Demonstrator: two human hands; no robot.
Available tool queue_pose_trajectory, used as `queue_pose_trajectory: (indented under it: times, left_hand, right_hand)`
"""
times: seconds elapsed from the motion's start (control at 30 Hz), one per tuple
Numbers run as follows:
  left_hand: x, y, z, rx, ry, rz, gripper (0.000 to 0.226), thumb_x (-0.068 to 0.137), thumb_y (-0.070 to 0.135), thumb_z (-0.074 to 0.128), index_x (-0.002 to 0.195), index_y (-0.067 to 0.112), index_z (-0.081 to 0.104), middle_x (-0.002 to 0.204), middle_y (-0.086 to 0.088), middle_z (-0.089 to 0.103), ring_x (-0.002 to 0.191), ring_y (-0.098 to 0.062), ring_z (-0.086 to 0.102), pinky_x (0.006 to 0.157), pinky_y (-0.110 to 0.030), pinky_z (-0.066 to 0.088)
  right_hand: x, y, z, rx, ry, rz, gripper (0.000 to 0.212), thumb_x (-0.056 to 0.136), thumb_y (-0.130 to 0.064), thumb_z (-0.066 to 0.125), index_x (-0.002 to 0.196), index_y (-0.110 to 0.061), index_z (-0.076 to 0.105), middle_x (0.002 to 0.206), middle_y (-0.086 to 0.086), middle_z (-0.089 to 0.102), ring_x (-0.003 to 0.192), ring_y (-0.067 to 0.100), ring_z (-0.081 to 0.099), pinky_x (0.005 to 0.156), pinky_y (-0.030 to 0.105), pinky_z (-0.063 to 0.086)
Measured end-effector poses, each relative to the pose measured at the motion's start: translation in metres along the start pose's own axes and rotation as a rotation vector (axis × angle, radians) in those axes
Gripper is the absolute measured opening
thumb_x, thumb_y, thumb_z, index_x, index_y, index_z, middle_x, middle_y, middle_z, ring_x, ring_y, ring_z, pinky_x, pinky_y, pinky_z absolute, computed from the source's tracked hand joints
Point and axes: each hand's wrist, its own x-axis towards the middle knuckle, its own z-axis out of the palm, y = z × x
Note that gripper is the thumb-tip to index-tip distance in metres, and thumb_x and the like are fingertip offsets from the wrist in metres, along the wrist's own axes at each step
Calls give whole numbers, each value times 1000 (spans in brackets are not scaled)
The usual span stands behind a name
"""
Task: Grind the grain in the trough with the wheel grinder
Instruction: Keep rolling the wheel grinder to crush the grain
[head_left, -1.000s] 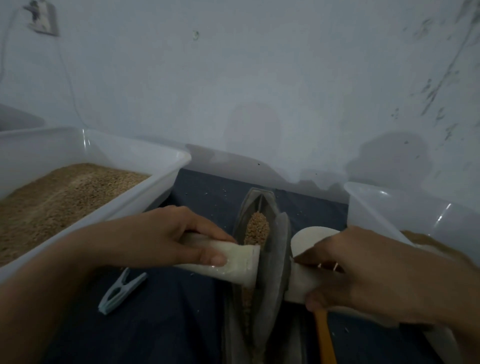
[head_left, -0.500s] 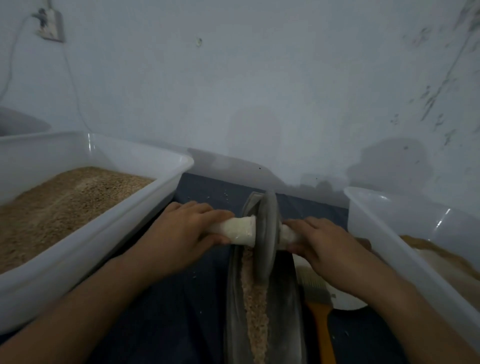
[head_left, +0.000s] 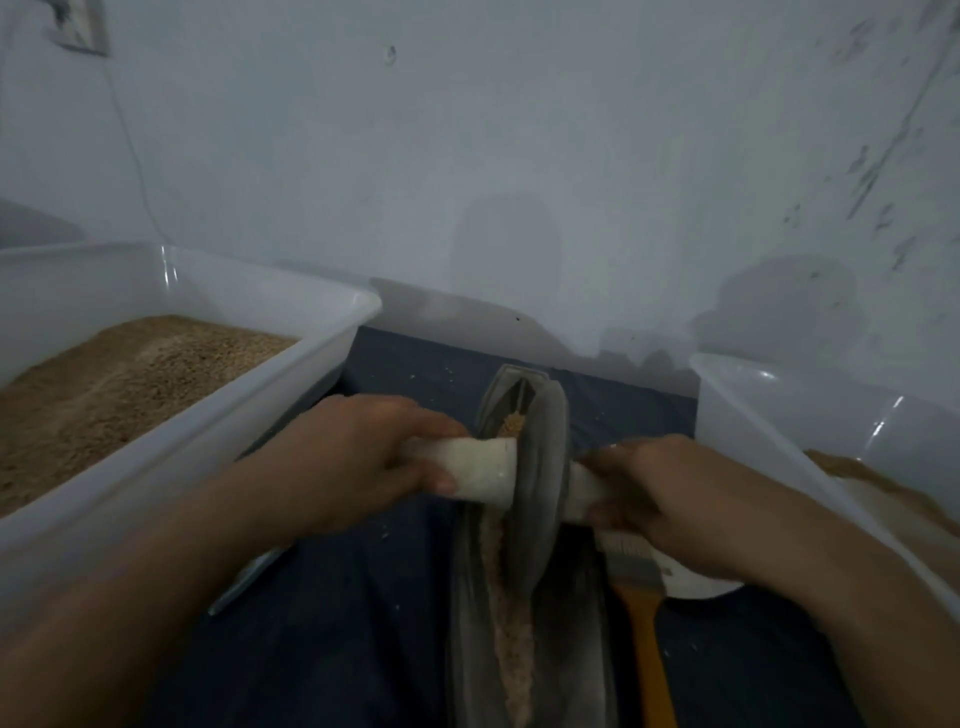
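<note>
Dim bluish light, soft blur, wide-angle edge warp.

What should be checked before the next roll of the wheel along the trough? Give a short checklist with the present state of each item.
1. Left hand grips its side of the handle: ok.
2. Right hand grips the other side of the handle: ok.
3. Wheel sits in the trough, not on its rim: ok.
4. Grain lies in the trough along the wheel's path: ok.
5. Brush lies beside the trough, outside it: ok.
6. Grain ground fine enough to stop: cannot tell.
</note>
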Motion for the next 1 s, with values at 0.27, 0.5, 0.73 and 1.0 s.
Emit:
queue_pose_trajectory:
  times: [0.27, 0.5, 0.73, 1.0]
  left_hand:
    - [8, -7, 19, 162, 251, 99, 46, 85, 40, 61, 130, 35, 51, 114, 9, 63, 105, -13, 57, 88, -27, 35]
    - [-5, -12, -24, -464, -359, 129, 39, 74, 51, 63, 112, 57, 56, 109, 31, 63, 100, 11, 58, 83, -3, 40]
    - [-2, -7, -17, -325, -290, 49, 40, 70, 60, 57, 110, 54, 60, 103, 29, 65, 96, 9, 59, 84, -9, 43]
    - [9, -5, 25, 179, 304, 17, 46, 86, 42, 59, 131, 39, 50, 117, 11, 62, 103, -13, 56, 89, -29, 39]
  right_hand:
    - [16, 6, 15, -78, 158, 21, 44, 98, -30, 44, 140, -31, 32, 126, -4, 48, 113, 13, 44, 87, 22, 35]
    - [-23, -13, -19, -74, -95, -55, 34, 83, -52, 56, 111, -33, 57, 103, -9, 57, 92, 5, 55, 80, 21, 45]
    - [-18, -13, -15, -18, -81, -38, 29, 88, -47, 55, 115, -36, 56, 103, -8, 60, 92, 6, 57, 81, 23, 46]
    - [18, 8, 17, 37, 225, 38, 49, 97, -29, 46, 143, -32, 31, 124, -4, 50, 112, 12, 42, 89, 22, 34]
